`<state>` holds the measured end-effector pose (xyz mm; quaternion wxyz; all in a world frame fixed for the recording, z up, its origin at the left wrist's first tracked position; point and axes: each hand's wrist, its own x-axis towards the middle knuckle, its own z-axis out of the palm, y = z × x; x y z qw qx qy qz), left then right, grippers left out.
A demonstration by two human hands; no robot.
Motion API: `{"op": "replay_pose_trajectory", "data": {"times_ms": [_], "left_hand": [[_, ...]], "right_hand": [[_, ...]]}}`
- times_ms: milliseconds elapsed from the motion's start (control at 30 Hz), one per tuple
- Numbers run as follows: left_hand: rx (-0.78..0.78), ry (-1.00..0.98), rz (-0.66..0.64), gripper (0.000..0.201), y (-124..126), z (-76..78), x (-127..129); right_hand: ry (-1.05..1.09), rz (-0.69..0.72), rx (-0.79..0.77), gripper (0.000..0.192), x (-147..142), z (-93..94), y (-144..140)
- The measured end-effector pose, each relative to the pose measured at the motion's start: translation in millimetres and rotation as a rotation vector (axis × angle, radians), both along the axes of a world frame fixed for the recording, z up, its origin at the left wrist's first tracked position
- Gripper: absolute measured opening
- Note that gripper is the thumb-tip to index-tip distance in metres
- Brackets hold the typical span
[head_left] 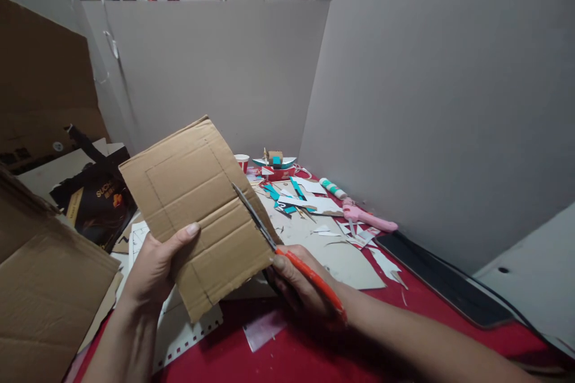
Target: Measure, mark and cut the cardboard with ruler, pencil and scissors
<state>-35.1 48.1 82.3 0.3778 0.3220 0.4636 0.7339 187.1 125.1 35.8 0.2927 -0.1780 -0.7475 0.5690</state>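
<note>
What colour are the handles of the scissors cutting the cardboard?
Orange-red, on the scissors in the right hand; the head view shows it.

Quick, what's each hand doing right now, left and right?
Left hand: closed on the cardboard piece, thumb on its face.
Right hand: closed on the red-handled scissors, blades at the cardboard's edge.

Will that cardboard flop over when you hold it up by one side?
Probably not. The cardboard stands nearly flat though the left hand grips only its lower edge, so it looks stiff. It is likely light, since one hand lifts it. It may bend along its creases as the scissors in the right hand cut in.
</note>
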Motion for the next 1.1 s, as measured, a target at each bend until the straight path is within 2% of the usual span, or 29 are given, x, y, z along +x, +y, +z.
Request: {"op": "replay_pose_trajectory", "data": {"times_ms": [133, 267, 533, 1100], "left_hand": [[0.025, -0.081, 0.096, 0.054, 0, 3.7, -6], [0.059, -0.023, 0.174, 0.056, 1, 5.7, -7], [0.087, -0.009, 0.124, 0.057, 3, 0.5, -5], [0.056, 0.012, 0.115, 0.064, -1, 2.2, -1]], "right_hand": [[0.008, 0.053, 0.037, 0.062, 1, 2.8, -1], [0.008, 0.089, 0.070, 0.064, 1, -1.1, 3], [-0.035, 0.043, 0.162, 0.067, 1, -12.2, 8], [-0.012, 0.037, 0.009, 0.063, 0, -13.8, -5]]}}
